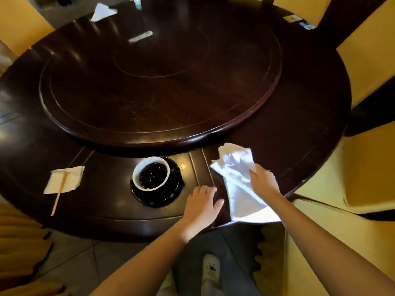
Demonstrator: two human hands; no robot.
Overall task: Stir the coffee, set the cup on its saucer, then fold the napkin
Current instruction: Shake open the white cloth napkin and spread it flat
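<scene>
Right hand (264,181) pinches the napkin (239,184), its long axis toward the bench (299,146) edge; left hand (202,201) open, empty, just beside.

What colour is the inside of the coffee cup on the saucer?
White inside the round coffee cup, against the dark coffee and glossy black saucer; the head view shows it.

Your bench (277,146) is dark polished wood, glossy enough to throw glare. The napkin (237,184) under your right hand looks like soft white cloth with a slight sheen, creased. The cup (165,167) and saucer (171,195) look like glazed, shiny ceramic; the stirrer (61,190) matt pale wood on thin paper (72,180)
</scene>
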